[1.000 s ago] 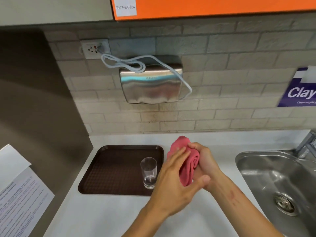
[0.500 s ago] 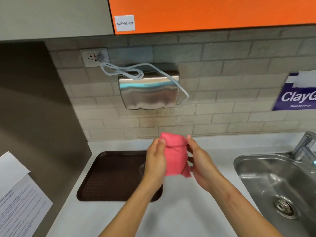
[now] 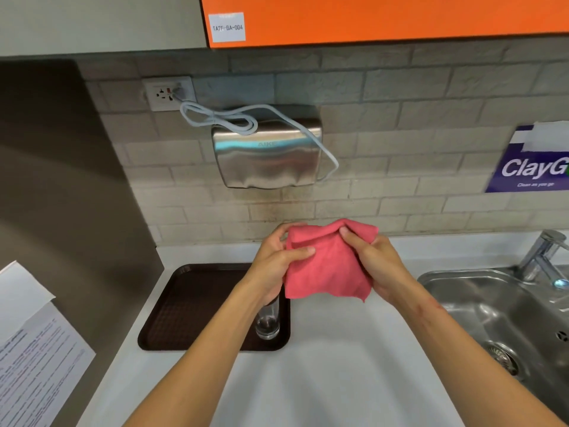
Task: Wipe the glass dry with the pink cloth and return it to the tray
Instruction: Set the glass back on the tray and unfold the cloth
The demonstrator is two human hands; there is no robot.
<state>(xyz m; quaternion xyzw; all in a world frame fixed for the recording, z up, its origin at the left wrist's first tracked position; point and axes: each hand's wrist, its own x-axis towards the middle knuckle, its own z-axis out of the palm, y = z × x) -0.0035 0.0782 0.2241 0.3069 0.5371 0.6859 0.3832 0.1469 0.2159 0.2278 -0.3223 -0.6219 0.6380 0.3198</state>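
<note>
Cloth is hanging between my two hands, held up above the worktop in front of the tiled wall. My left hand is pinching its left edge, thumb lying across the front of the fabric and fingers curling behind the top corner. My right hand is gripping the right side, thumb pressing on the upper fold and the other fingers hidden behind the pink fabric. Both hands are closing on the cloth and nothing else. The cloth is spreading out loosely, its top edge folding over and its lower edge dangling free.

Glass is standing upright in the tray, at the tray's right side near the front corner. My left wrist is covering its upper part, so I am seeing only the lower half and the base. Neither hand is touching it.

The brown tray is lying on the white worktop to my left, and the steel sink is sitting to my right with the tap at its back. A steel hand dryer is hanging on the wall above the cloth, its white cord running to a socket on the left.
</note>
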